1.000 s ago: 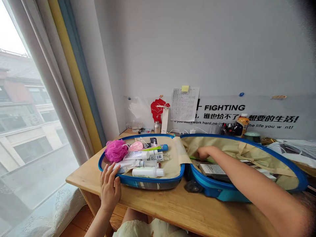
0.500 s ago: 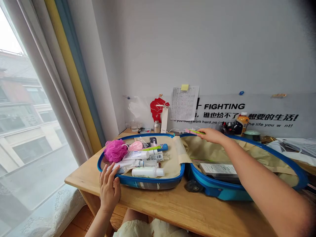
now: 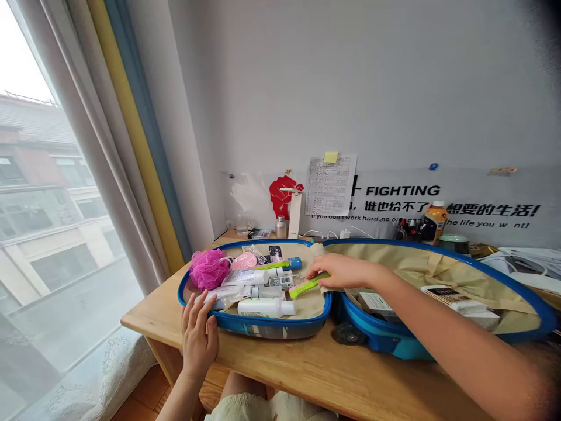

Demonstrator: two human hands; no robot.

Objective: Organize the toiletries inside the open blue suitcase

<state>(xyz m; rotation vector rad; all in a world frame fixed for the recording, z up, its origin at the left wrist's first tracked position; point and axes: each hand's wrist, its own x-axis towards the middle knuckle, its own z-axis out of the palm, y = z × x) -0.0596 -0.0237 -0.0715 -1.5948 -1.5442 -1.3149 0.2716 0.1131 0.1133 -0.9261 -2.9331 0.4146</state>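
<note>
An open blue suitcase (image 3: pixel 263 331) lies on the wooden desk, its two beige-lined halves side by side. My left hand (image 3: pixel 200 330) rests on the left half's near rim with its fingers stretched out and nothing gripped. My right hand (image 3: pixel 342 272) is closed on a slim green-and-pink stick (image 3: pixel 310 285), held low over the right end of that half. Around it lie a white bottle (image 3: pixel 258 307), several white tubes (image 3: pixel 245 277), another green stick (image 3: pixel 275 265) and a blue-capped item (image 3: pixel 292 264). A magenta bath puff (image 3: pixel 209 269) sits at the left end.
Boxes (image 3: pixel 468 307) lie in the suitcase's right half, partly behind my right forearm. Behind the suitcase stand a small metal bottle (image 3: pixel 281 227), a white upright stand (image 3: pixel 295 215) and an orange drink bottle (image 3: pixel 435 222). White cables (image 3: pixel 504 257) lie at the right. A curtain (image 3: pixel 118 140) hangs left.
My right hand has moved left and nearer with the green-and-pink stick, from above the right half to the left half. My left hand stays at the rim.
</note>
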